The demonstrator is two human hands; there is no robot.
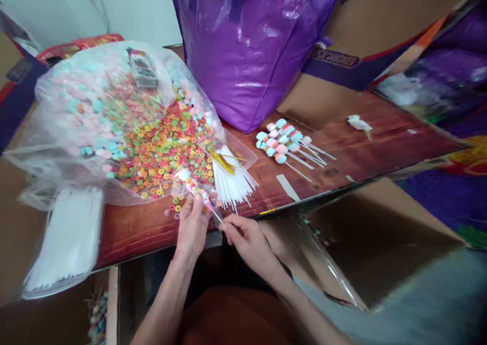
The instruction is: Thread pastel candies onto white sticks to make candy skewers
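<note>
Purple bag [251, 56] (bulky, shiny) stands behind candy skewers [283, 141].

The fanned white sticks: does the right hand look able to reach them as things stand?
Probably yes: the fanned white sticks lie just beyond the right hand, with no barrier visible between. It pinches the candy skewer by its stick, so likely must let go first.

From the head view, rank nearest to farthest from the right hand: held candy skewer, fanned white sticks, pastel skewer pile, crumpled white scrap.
1. Held candy skewer: stick end at the right hand.
2. Fanned white sticks: just beyond.
3. Pastel skewer pile: farther out, right.
4. Crumpled white scrap: farthest, well right.
</note>
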